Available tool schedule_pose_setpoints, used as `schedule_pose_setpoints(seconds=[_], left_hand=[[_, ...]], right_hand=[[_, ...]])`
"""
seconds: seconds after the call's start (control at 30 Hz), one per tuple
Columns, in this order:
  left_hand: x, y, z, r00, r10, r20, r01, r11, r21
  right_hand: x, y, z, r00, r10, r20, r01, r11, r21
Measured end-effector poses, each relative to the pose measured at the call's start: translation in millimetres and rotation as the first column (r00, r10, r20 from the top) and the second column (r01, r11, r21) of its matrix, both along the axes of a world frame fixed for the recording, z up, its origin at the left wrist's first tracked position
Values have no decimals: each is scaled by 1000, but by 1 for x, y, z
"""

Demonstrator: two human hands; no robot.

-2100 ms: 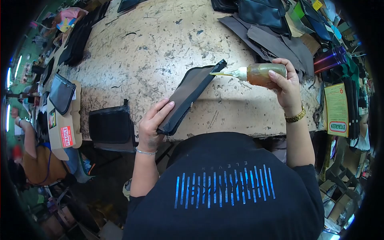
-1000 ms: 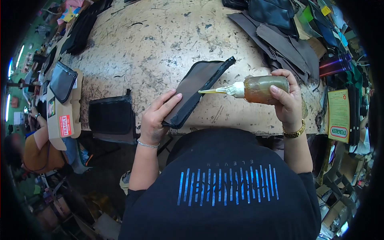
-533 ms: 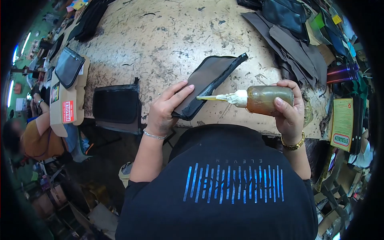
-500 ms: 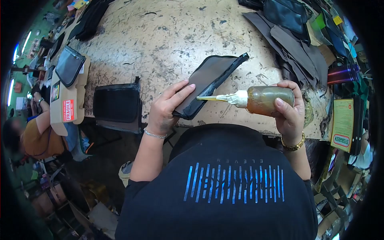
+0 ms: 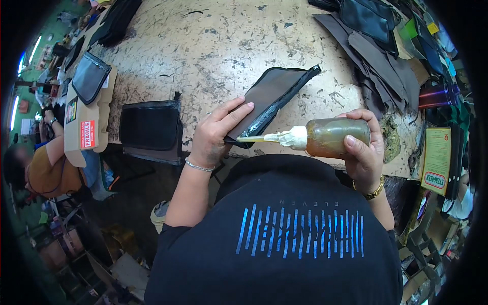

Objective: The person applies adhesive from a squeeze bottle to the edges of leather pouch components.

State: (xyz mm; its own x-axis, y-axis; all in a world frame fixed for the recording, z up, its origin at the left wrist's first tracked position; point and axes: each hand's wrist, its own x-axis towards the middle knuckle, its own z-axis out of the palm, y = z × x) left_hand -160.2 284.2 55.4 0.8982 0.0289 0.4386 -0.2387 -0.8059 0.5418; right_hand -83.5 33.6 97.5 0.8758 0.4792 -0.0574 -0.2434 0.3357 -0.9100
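Observation:
My left hand [image 5: 217,127] grips the near end of a brown and black pouch piece [image 5: 269,96], which is held at a slant over the table. A shiny wet strip runs along the black edge of the piece. In my right hand [image 5: 367,147] a glue bottle [image 5: 335,136] lies on its side, with amber-brown contents and a white wrapped neck. Its thin yellowish nozzle [image 5: 254,138] points left, the tip at the near corner of the black edge. To the left of my left hand, another black pouch piece [image 5: 150,126] lies by the table's front edge.
A cardboard box [image 5: 87,127] with a FRAGILE label stands at the left, a dark pouch [image 5: 90,76] on top. Brown material sheets [image 5: 378,66] and a black pouch [image 5: 367,20] are piled at the back right. Another person [image 5: 56,168] sits at the far left.
The bottle has moved left and toward me, its nozzle tip sliding down the black edge to the near corner. More of that edge now looks shiny. My left hand still holds the piece.

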Motion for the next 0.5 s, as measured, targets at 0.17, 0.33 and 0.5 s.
schedule_pose_setpoints(seconds=[0.17,0.33,0.5], left_hand=[[4,0,5,999,-11,42,13,999,-46],[14,-7,15,994,71,82,-32,914,-404],[19,-32,21,985,167,-41,-121,502,-856]], right_hand=[[4,-5,10,1000,-10,15,8,992,126],[37,-42,25,945,-309,104,255,900,353],[49,-67,26,825,-514,235,426,839,338]])
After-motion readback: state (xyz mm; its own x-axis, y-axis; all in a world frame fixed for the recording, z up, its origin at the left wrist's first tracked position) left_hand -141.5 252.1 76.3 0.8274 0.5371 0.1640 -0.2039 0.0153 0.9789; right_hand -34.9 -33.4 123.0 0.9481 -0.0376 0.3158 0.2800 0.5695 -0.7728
